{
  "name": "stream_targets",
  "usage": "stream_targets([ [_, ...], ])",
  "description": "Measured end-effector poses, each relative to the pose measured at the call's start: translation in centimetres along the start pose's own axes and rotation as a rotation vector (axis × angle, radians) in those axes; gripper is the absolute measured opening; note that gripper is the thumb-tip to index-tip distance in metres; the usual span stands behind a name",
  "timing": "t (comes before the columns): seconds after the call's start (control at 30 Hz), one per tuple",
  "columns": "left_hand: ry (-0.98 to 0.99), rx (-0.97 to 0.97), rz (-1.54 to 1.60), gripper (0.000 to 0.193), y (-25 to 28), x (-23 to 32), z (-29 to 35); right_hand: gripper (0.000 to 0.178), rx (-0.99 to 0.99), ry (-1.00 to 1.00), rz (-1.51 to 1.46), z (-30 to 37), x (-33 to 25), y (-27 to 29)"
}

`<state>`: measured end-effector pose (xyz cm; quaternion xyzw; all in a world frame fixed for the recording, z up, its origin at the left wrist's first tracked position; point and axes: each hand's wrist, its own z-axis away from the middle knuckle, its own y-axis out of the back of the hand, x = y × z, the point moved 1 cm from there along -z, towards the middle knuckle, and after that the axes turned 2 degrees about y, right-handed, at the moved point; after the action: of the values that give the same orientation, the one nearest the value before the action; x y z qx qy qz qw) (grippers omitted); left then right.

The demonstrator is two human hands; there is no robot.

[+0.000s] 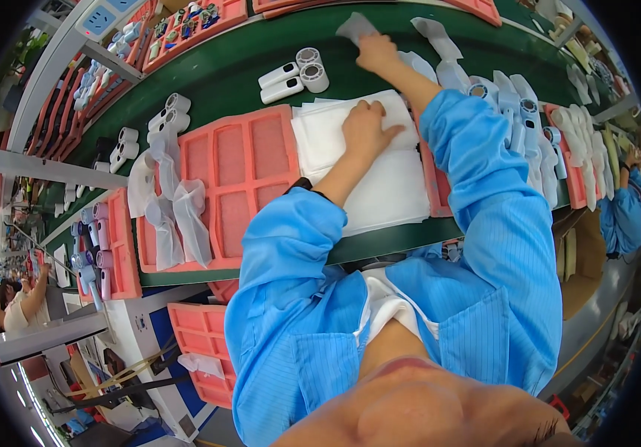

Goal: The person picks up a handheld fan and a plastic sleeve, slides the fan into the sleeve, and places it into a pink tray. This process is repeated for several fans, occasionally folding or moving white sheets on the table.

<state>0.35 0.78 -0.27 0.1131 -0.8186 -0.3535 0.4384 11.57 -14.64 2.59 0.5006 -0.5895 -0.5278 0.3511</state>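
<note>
My left hand lies on a stack of thin white bags, fingers apart and thumb stretched out. Over the far part of the green bench my right hand is closed on a frosted plastic bag; whether anything is inside it, I cannot tell. To the right of that hand lies another frosted bag. Left of my hands sit two white handheld devices with round grilled heads. A pink tray with compartments borders the stack, several frosted bags with things in them lying across its left part.
Wrapped devices crowd the right side, by another pink tray. More white devices stand at the left on the green bench. A metal post rises there. Other people work farther off.
</note>
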Motion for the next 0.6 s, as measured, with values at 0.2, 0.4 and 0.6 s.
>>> stream_targets([
  [0.2,-0.054,0.056,-0.050,0.020,-1.8,0.5,0.5,0.070,-0.292,0.097,-0.889,0.6,-5.2,-5.1],
  [0.4,0.046,0.027,-0.047,0.015,-1.2,-0.9,0.4,0.060,-0.009,0.332,-0.546,3.2,-9.0,4.0],
  [0.6,0.159,-0.010,0.458,0.014,3.3,-0.3,-0.3,0.045,0.296,0.451,-0.641,13.4,-1.3,20.3],
])
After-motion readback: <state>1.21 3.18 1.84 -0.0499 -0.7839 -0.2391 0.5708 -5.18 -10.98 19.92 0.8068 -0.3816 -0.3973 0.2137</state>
